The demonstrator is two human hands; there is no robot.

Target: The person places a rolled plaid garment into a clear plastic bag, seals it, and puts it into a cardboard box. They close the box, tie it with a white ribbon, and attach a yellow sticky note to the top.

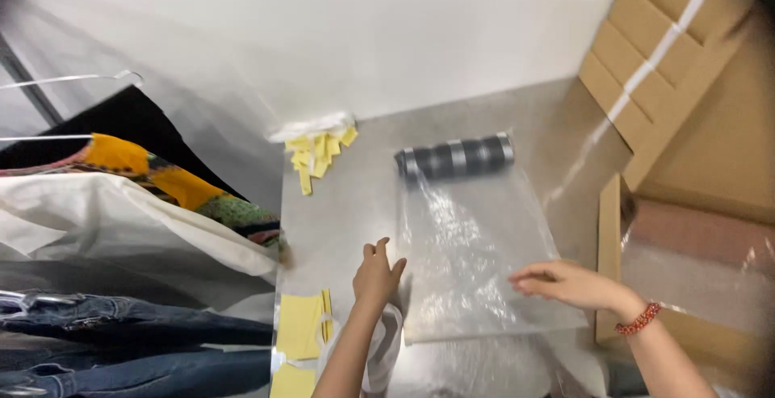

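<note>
Counter [339, 204]: grey metal surface running from the white wall toward the camera, carrying everything below.
Cardboard boxes [670, 67]: flattened brown stack leaning at the right, beside the counter.
Hanging clothes [121, 204]: on the left, a white garment, a yellow patterned one and jeans on hangers.
Clear plastic bag [472, 261]: lies flat on the counter, long side running away from the camera, its near edge by the hands.
Rolled garment [456, 157]: dark plaid roll lying crosswise at the far end of the bag; whether it sits inside the bag cannot be told.
Left arm: comes up from the bottom edge, forearm nearly upright in the picture.
Left hand [377, 273]: fingers loosely spread, palm down, pressing just at the bag's left edge.
Right hand [565, 283]: reaches in from the right, red bead bracelet at the wrist, fingers stretched flat together on the bag's right side.
Yellow paper strips [319, 152]: loose pile near the wall.
Yellow sheets [299, 329]: near the left arm.
</note>
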